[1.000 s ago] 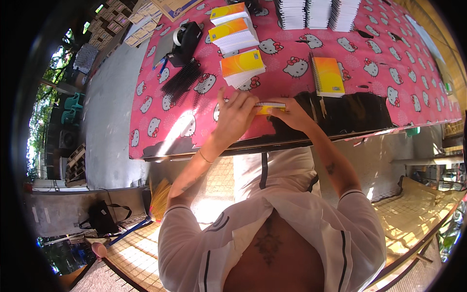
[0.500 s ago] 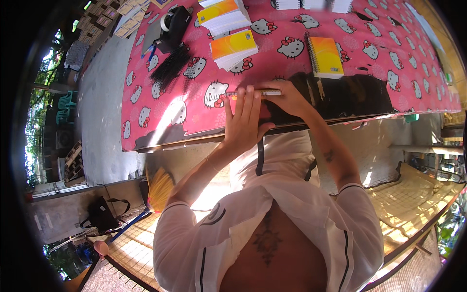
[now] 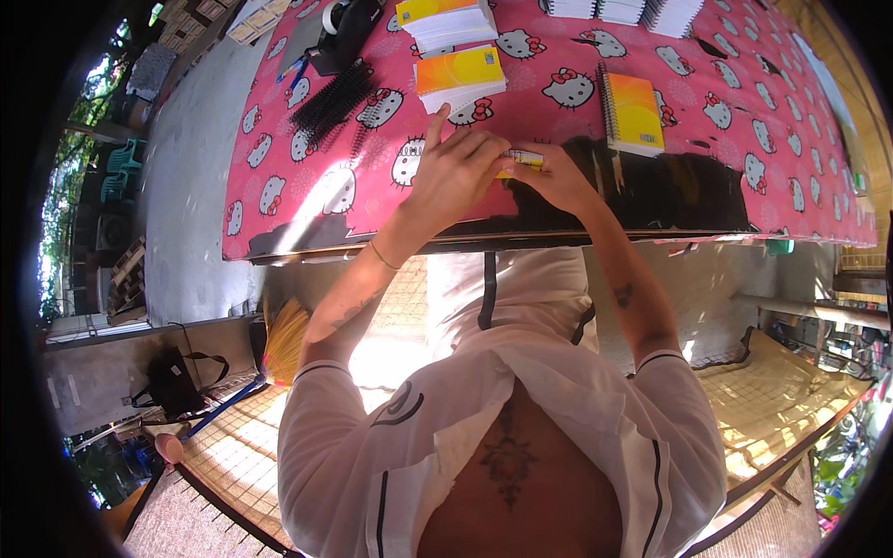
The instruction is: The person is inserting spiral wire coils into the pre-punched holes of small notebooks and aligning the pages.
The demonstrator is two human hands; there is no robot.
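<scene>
Both hands are at a small yellow-covered notebook (image 3: 523, 159) above the table's near edge. My right hand (image 3: 558, 179) grips its right end. My left hand (image 3: 453, 177) has its fingers bent over the left part, with one finger stretched away from me. A loose end of dark spiral binding coil (image 3: 406, 164) shows left of that hand; how far it runs through the notebook is hidden. Beyond my hands lies a stack of loose yellow-orange-covered pads (image 3: 459, 73). A bound yellow notebook (image 3: 633, 113) with a black spiral rests to the right.
A heap of black coils (image 3: 327, 107) lies on the pink patterned tablecloth (image 3: 549, 121), left of the pads. Behind it stands a black tape dispenser (image 3: 344, 37). Another pad stack (image 3: 446, 20) and several white spiral-bound stacks (image 3: 621, 9) are farther back. A broom (image 3: 279, 344) leans at lower left.
My left hand has gone from lying flat with fingers stretched along the notebook to bending its fingers over it. The notebook's right end has tilted, showing more yellow cover.
</scene>
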